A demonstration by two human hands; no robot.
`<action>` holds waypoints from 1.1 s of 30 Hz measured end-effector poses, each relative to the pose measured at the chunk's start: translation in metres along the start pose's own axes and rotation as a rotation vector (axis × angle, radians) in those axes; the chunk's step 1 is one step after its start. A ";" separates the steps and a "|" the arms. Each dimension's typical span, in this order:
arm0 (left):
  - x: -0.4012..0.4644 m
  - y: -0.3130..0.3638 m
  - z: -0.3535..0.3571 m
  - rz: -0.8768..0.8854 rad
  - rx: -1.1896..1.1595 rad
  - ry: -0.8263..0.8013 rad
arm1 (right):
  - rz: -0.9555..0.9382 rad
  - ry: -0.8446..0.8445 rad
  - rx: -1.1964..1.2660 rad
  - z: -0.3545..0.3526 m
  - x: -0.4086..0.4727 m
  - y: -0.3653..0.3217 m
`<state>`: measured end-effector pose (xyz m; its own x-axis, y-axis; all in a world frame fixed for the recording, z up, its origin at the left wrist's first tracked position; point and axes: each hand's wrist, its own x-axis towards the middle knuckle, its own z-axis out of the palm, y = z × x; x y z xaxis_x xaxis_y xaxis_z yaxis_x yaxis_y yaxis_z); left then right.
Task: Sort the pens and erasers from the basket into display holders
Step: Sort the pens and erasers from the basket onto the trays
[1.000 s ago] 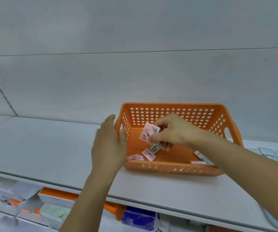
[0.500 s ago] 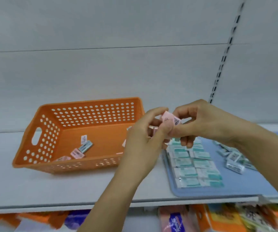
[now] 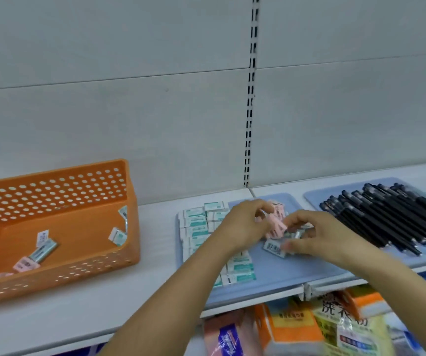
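Observation:
An orange perforated basket [image 3: 83,268] stands on the white shelf at the left, with several small erasers [image 3: 42,249] lying inside it. To its right lies a blue tray [image 3: 291,273] with rows of green-labelled erasers [image 3: 240,268]. Above that tray, my left hand [image 3: 242,224] and my right hand [image 3: 317,235] together pinch a few pink erasers [image 3: 276,224]. A grey-labelled eraser [image 3: 274,249] lies on the tray just under my right fingers. Further right, a second blue tray [image 3: 317,199] holds several black pens [image 3: 391,214].
The white shelf [image 3: 155,291] runs across the view, backed by a grey wall panel with a slotted upright [image 3: 250,98]. Packaged goods [image 3: 335,325] fill the shelf below, at the lower right.
My view has swung right, away from the basket. Both hands carried the pink erasers from the basket across and down over the blue eraser tray.

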<state>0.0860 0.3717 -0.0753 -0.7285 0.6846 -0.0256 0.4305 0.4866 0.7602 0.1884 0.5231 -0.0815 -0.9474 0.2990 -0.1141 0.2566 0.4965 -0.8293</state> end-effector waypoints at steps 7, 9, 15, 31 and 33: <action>0.009 0.003 -0.003 0.011 0.264 -0.109 | -0.150 0.197 -0.258 -0.003 -0.021 0.028; 0.005 0.001 0.001 0.023 0.417 -0.183 | -0.169 0.228 -0.334 -0.002 -0.024 0.034; 0.013 0.006 0.012 0.063 0.509 -0.156 | -0.063 0.189 -0.494 -0.004 -0.018 0.035; -0.053 -0.004 -0.018 0.260 0.315 0.182 | -0.296 0.251 -0.600 0.009 -0.011 0.009; -0.079 -0.009 -0.039 0.313 0.286 0.275 | -0.386 0.290 -0.489 0.022 -0.006 -0.007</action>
<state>0.1190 0.2921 -0.0545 -0.6379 0.6717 0.3766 0.7515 0.4362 0.4950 0.1883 0.4999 -0.0869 -0.9165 0.1991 0.3470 0.0326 0.9016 -0.4314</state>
